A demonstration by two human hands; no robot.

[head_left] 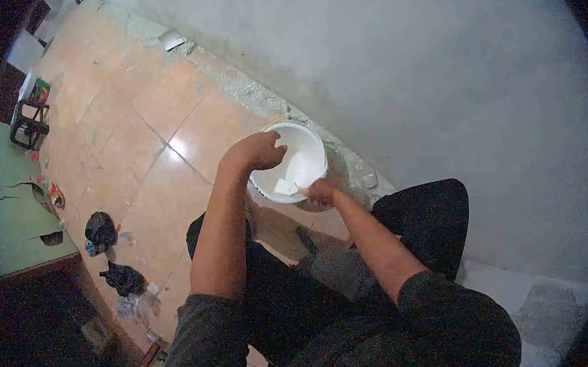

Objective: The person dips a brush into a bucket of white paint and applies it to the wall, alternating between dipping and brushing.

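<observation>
A white bucket (308, 144) holding white paste stands on the tiled floor next to the grey wall. My left hand (260, 150) grips the near-left rim of the bucket. My right hand (319, 193) is closed around a thin tool handle (300, 190) at the bucket's front edge, its tip dipped in the white paste (287, 184). My knees in dark trousers flank the bucket as I crouch.
Grey plastered wall (435, 74) rises on the right. Orange floor tiles (135, 126) spread left, with black bags (100, 229) and litter near a green surface (13, 221). A small black stool (29, 125) stands far left. Rubble lines the wall base.
</observation>
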